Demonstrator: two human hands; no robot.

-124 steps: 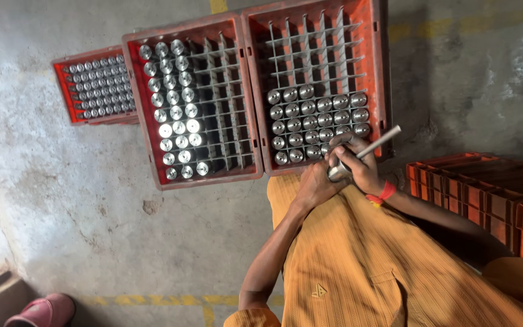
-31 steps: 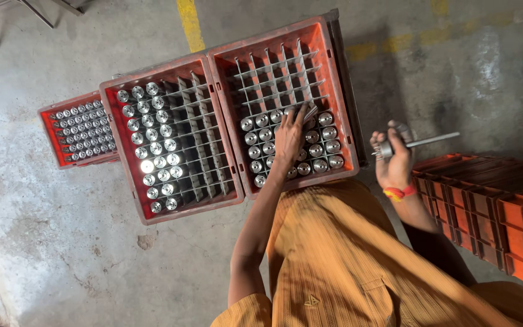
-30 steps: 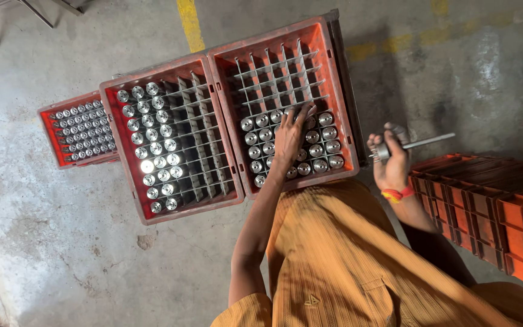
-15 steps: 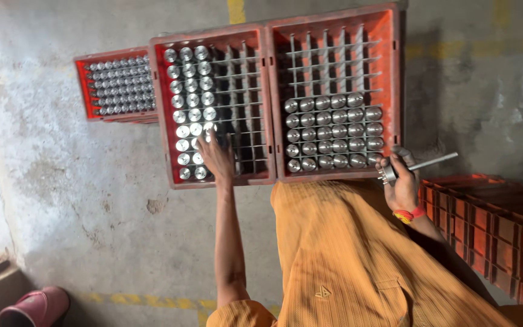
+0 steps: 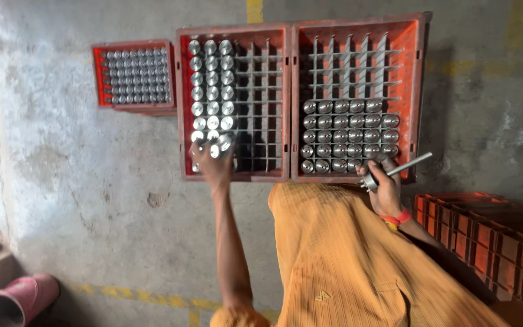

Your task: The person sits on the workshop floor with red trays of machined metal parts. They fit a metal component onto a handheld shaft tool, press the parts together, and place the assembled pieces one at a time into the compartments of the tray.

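My left hand [image 5: 214,162] reaches into the near left corner of the middle orange crate [image 5: 184,97] and grips a shiny metal cylinder [image 5: 224,143] among the several standing there. My right hand [image 5: 384,183] hovers at the near edge of the right orange crate [image 5: 420,72], closed on a metal rod tool [image 5: 402,168] that points right. That crate holds rows of metal cylinders [image 5: 347,134] in a grey divider grid. My orange garment fills the lower middle.
A smaller red crate [image 5: 97,75] packed with cylinders sits at the far left on the concrete floor. Stacked orange crates [image 5: 491,242] stand at the lower right. A pink boot [image 5: 16,298] lies at the lower left near a yellow floor line.
My left hand left the right crate, swung over to the middle crate and closed on a cylinder there. The right hand kept the rod tool and sank toward the right crate's edge.
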